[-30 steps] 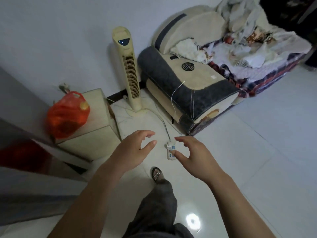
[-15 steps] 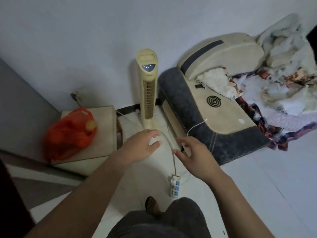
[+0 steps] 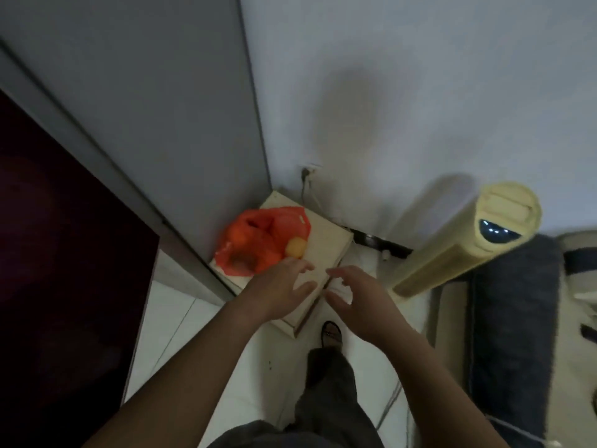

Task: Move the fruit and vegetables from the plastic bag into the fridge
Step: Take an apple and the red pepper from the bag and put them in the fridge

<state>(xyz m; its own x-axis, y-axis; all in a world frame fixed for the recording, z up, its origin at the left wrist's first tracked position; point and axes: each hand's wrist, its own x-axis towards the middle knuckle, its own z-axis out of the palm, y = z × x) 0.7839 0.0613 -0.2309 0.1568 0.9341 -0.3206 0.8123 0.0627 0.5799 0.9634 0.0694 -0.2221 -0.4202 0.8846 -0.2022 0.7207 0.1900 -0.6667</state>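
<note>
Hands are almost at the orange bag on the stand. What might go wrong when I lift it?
The yellow fruit sits at the edge of the orange bag, beside the left hand; lifting carelessly may roll it off the stand. The tower fan stands near the right hand and might get bumped.

The plastic bag (image 3: 292, 223) veils most of its fruit (image 3: 240, 242); the fridge (image 3: 64, 253) runs off the left edge.

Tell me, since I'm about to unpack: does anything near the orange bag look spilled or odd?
A yellow round fruit sits at the right edge of the orange plastic bag on the beige cabinet, looking bare, as if slipping out. Blur hides whether it is fully outside. Nothing else stands out.
</note>
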